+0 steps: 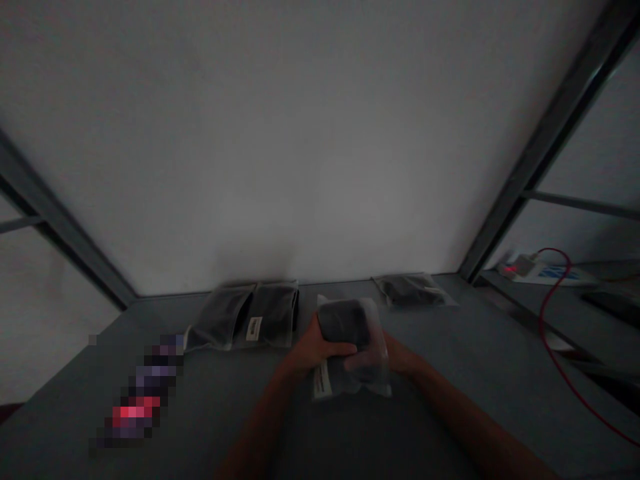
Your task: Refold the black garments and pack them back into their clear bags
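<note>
Above the grey table, a translucent plastic bag with a dark folded item in it is between my two hands. My left hand is closed on the bag's left side, its thumb across the front. From the right, my right hand grips the same bag. Some of its fingers show dimly through the plastic, and whether they are inside or behind it I cannot tell. A white label is at the bag's lower left. The dark contents cannot be made out more exactly in the dim light.
Against the wall at left lie two similar dark-filled bags, one labelled. Another bag lies back right. A pixelated patch covers something at left. At right are a red cable, a power strip and metal posts.
</note>
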The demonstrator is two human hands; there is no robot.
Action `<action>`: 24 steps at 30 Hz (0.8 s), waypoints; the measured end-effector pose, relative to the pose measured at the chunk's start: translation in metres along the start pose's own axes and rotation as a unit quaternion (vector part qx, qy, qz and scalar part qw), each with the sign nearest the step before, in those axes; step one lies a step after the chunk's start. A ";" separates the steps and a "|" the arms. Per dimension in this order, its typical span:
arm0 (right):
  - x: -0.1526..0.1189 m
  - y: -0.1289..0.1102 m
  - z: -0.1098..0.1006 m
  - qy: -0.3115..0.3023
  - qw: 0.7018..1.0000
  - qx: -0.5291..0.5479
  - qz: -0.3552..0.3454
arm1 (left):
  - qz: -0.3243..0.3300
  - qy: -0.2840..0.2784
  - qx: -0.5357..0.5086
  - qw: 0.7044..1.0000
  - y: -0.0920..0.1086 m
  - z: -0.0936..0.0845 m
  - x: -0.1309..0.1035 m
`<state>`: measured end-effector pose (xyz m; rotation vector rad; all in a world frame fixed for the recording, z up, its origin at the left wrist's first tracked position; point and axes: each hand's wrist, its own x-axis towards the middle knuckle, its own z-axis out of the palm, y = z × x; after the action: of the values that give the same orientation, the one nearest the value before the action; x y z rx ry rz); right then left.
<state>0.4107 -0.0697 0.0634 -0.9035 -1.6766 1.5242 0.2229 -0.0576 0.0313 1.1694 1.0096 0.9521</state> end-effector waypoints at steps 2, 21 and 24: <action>-0.002 -0.002 -0.002 0.002 0.999 0.028 0.026 | 0.007 -0.006 0.024 1.000 0.005 -0.002 -0.001; 0.021 0.014 -0.018 0.263 0.943 0.183 0.095 | 0.058 0.023 0.062 0.996 0.010 0.009 -0.003; 0.020 0.015 -0.017 0.211 0.956 0.172 0.104 | 0.058 0.020 0.089 0.994 0.008 0.010 -0.002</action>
<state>0.4155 -0.0432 0.0506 -1.1418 -1.0009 1.5591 0.2317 -0.0612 0.0400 1.3745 1.0850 0.9967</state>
